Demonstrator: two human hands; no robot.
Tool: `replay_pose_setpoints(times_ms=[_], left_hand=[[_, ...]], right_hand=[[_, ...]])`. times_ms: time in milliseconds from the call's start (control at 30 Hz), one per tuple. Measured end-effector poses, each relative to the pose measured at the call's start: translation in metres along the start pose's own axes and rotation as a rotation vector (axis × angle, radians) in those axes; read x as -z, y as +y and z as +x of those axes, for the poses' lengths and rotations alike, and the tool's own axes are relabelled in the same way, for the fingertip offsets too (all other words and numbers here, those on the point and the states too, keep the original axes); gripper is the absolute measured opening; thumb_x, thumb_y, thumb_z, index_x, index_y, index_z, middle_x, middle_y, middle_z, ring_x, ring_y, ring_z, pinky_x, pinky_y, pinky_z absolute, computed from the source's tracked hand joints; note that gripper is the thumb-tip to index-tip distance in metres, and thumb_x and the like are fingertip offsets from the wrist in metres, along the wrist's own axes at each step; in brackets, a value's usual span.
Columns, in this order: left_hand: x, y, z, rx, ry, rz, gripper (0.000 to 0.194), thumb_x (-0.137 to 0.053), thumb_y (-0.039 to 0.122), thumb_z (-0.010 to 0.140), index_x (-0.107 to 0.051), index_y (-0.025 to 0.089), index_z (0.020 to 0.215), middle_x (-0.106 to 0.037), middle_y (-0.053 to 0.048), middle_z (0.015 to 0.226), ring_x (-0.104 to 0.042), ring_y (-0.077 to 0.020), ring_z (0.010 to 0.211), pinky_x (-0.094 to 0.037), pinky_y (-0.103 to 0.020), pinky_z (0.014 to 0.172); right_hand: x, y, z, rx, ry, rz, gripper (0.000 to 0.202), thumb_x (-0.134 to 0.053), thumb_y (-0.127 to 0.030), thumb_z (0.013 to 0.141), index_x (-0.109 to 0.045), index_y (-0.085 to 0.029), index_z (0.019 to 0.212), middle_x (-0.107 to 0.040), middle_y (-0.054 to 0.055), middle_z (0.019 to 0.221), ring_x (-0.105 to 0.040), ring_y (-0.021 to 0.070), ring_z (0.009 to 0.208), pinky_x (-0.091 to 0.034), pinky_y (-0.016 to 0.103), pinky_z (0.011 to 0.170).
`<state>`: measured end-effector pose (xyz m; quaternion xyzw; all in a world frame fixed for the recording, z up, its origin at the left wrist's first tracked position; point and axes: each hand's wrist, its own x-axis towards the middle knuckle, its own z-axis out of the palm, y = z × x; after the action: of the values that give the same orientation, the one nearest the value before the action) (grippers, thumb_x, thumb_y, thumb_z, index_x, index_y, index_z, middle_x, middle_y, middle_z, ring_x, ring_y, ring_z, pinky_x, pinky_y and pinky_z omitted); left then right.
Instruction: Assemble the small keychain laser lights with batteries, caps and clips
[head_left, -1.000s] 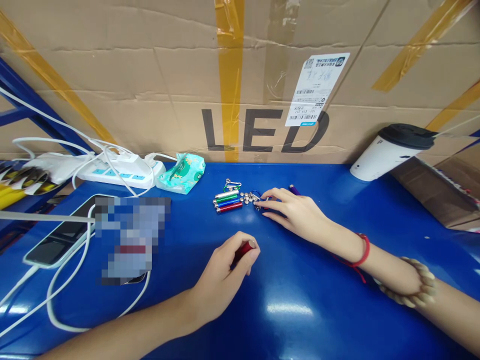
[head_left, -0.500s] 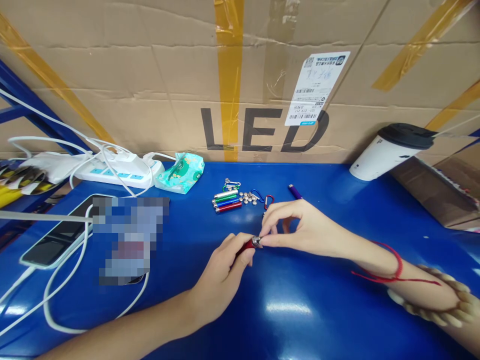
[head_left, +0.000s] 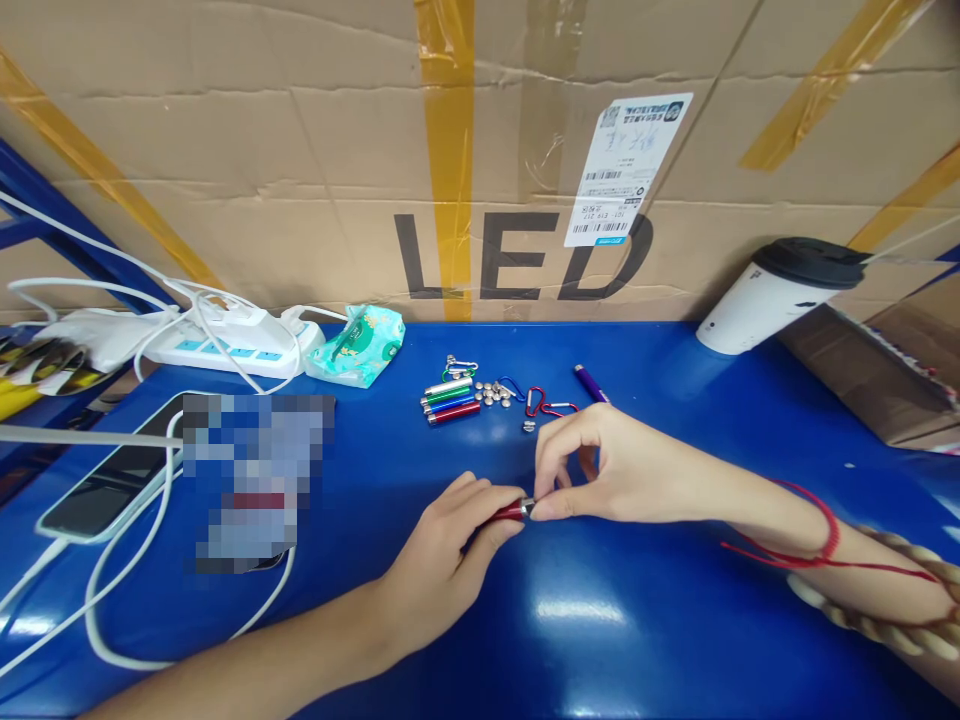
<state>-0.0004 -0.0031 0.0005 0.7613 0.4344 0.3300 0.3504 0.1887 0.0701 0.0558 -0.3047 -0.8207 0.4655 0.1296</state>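
My left hand [head_left: 442,550] is closed round a small red flashlight [head_left: 511,511], its silver end [head_left: 527,507] pointing right. Thumb and index finger of my right hand [head_left: 611,465] pinch at that silver end; whether a separate small piece is between them is hidden. Beyond the hands lie a white, a green, a blue and a red flashlight tube [head_left: 454,413] side by side. Several button cells [head_left: 495,393] are scattered beside them. Red carabiner clips [head_left: 535,402] and a blue clip [head_left: 513,386] rest nearby, with a small silver piece [head_left: 529,427]. A purple tube [head_left: 591,383] lies behind my right hand.
A large cardboard box [head_left: 337,150] walls off the back of the blue table [head_left: 637,620]. A lidded cup [head_left: 772,295] stands at the right. Left are a wipes pack [head_left: 360,347], a power strip [head_left: 217,348], a phone [head_left: 112,480] and loose white cables.
Both hands have shifted slightly right and down in view with the red flashlight. The small silver piece and another red clip now show beyond my right hand. The view has also moved slightly.
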Motion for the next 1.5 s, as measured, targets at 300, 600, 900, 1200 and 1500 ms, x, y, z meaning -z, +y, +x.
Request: replay_pose_setpoints(times_ms=[300, 600, 900, 1200, 1500], left_hand=[[-0.001, -0.003, -0.001, -0.039, -0.013, 0.001, 0.021, -0.038, 0.018, 0.093, -0.059, 0.018, 0.089, -0.058, -0.003, 0.073, -0.048, -0.0157, 0.066, -0.039, -0.026, 0.065], [0.001, -0.002, 0.0, 0.014, 0.014, -0.03, 0.02, -0.037, 0.018, 0.093, -0.056, 0.021, 0.099, -0.06, -0.002, 0.08, -0.051, -0.015, 0.071, -0.04, -0.025, 0.068], [0.003, 0.0, 0.002, 0.049, 0.035, -0.052, 0.018, -0.038, 0.017, 0.093, -0.056, 0.019, 0.093, -0.059, -0.001, 0.08, -0.049, -0.0144, 0.07, -0.039, -0.024, 0.067], [0.0, -0.004, 0.003, -0.039, -0.012, 0.015, 0.016, -0.041, 0.013, 0.091, -0.056, 0.017, 0.088, -0.059, -0.002, 0.077, -0.05, -0.014, 0.069, -0.039, -0.022, 0.065], [0.001, -0.003, 0.0, 0.008, -0.045, -0.086, 0.017, -0.041, 0.015, 0.092, -0.058, 0.017, 0.091, -0.062, -0.001, 0.082, -0.055, -0.013, 0.071, -0.041, -0.021, 0.068]], right_hand=[[-0.013, 0.01, 0.003, -0.089, -0.028, 0.138, 0.024, -0.073, -0.039, 0.066, -0.071, -0.015, 0.07, -0.066, 0.001, 0.064, -0.057, 0.0113, 0.058, -0.045, 0.022, 0.054], [-0.014, 0.01, 0.007, -0.125, 0.032, 0.176, 0.027, -0.073, -0.042, 0.065, -0.07, -0.015, 0.067, -0.065, 0.001, 0.06, -0.056, 0.0103, 0.055, -0.044, 0.021, 0.051], [-0.009, 0.008, 0.004, 0.259, 0.254, -0.149, 0.021, -0.072, -0.038, 0.069, -0.068, -0.018, 0.076, -0.061, 0.001, 0.08, -0.054, 0.0076, 0.059, -0.046, 0.021, 0.057], [-0.007, 0.003, -0.006, 0.448, 0.242, -0.671, 0.02, -0.055, -0.028, 0.087, -0.067, -0.023, 0.072, -0.064, -0.004, 0.081, -0.058, 0.0056, 0.061, -0.037, 0.019, 0.056], [-0.008, 0.0, -0.008, 0.657, 0.303, -0.954, 0.034, -0.036, -0.016, 0.096, -0.062, -0.021, 0.075, -0.065, -0.005, 0.075, -0.049, 0.0073, 0.056, -0.03, 0.023, 0.051]])
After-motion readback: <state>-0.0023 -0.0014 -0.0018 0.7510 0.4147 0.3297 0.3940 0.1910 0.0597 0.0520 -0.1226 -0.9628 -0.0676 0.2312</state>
